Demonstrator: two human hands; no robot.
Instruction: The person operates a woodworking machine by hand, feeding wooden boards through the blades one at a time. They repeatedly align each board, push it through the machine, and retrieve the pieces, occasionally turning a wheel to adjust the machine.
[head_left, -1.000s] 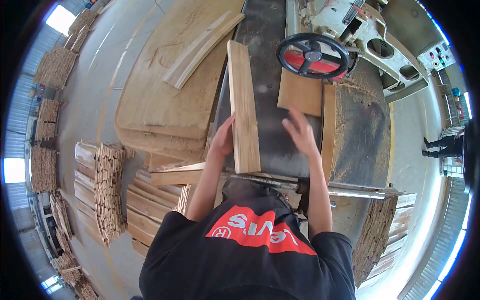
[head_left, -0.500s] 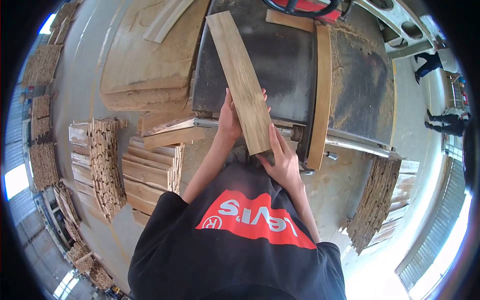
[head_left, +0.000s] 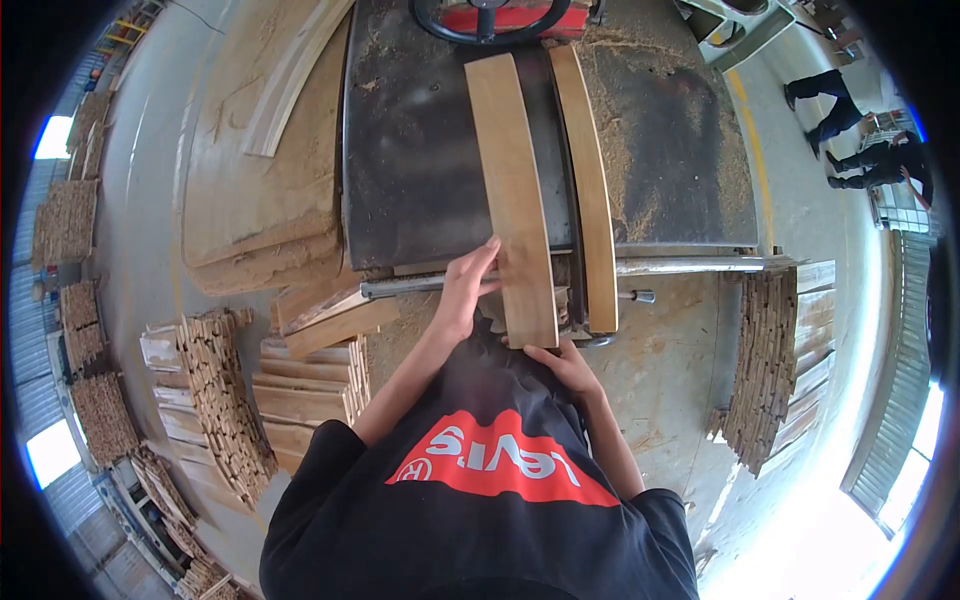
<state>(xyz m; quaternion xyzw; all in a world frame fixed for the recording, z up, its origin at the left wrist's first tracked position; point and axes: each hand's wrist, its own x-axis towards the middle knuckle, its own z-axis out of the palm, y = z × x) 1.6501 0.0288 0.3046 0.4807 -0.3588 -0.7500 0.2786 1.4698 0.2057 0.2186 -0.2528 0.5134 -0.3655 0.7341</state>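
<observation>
A long tan wooden board [head_left: 515, 190] reaches from near my waist over the dark metal machine table [head_left: 420, 150]. Its far end points toward a black handwheel [head_left: 487, 20]. My left hand [head_left: 467, 290] is open against the board's left edge, fingers extended and fingertips touching its upper face. At the near end, my right hand [head_left: 567, 366] grips the board, its fingers partly hidden beneath. Just right of the board, a narrower wooden strip [head_left: 590, 190] runs nearly parallel along the table.
Sawdust lies on the table's right section [head_left: 660, 150]. A large sheet stack [head_left: 255, 180] stands left, with a pale strip [head_left: 290, 85] on top. Stacked boards [head_left: 215, 395] fill the floor left; another stack [head_left: 765, 370] stands right. People [head_left: 830, 105] are at the far right.
The board has swung from a leftward slant to nearly straight ahead, and a smoother face now shows. My left hand has moved onto its left edge, my right hand to its near end.
</observation>
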